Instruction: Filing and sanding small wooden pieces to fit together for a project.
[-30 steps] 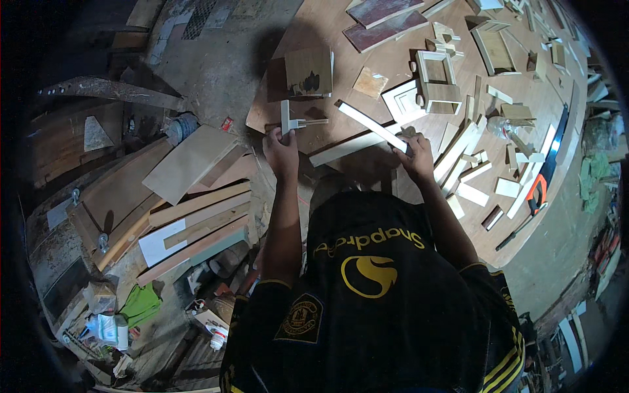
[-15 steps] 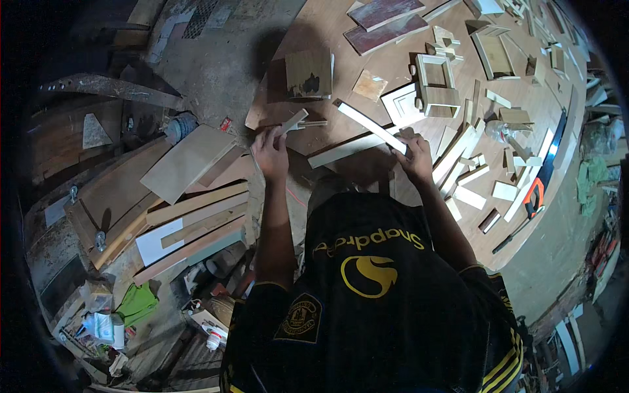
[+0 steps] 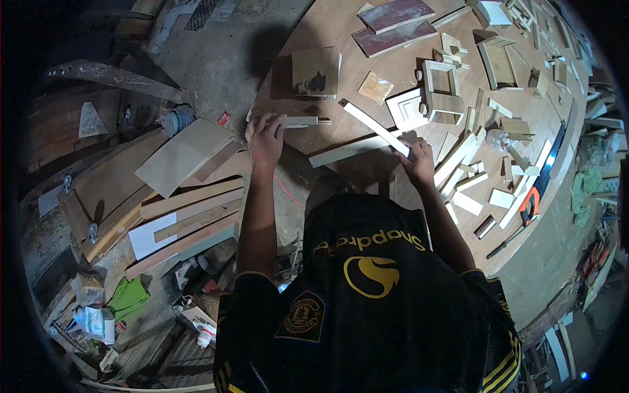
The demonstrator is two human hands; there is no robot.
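Note:
My left hand [image 3: 265, 139] is at the table's left edge, its fingers closed on a short wooden stick [image 3: 300, 120]. That stick lies level beside other thin sticks [image 3: 322, 120], partly hidden by the fingers. With my right hand [image 3: 417, 160] I grip the near end of a long pale wooden strip [image 3: 373, 126], which slants away to the upper left and has a dark mark at its far end. Under it a wider pale board [image 3: 341, 150] lies on the table. A square wooden block [image 3: 316, 72] with a dark stain stands beyond my left hand.
Wooden offcuts [image 3: 464, 157] are strewn over the table [image 3: 367, 56]. A handsaw [image 3: 547, 164] with an orange handle lies at the right edge. Small wooden frames [image 3: 441, 78] and two dark red boards [image 3: 396, 14] sit farther back. Planks [image 3: 190, 157] are stacked on the left.
My left hand has lowered the short stick from a raised, tilted position to lie level by the thin sticks. The right hand still holds the long strip in nearly the same place.

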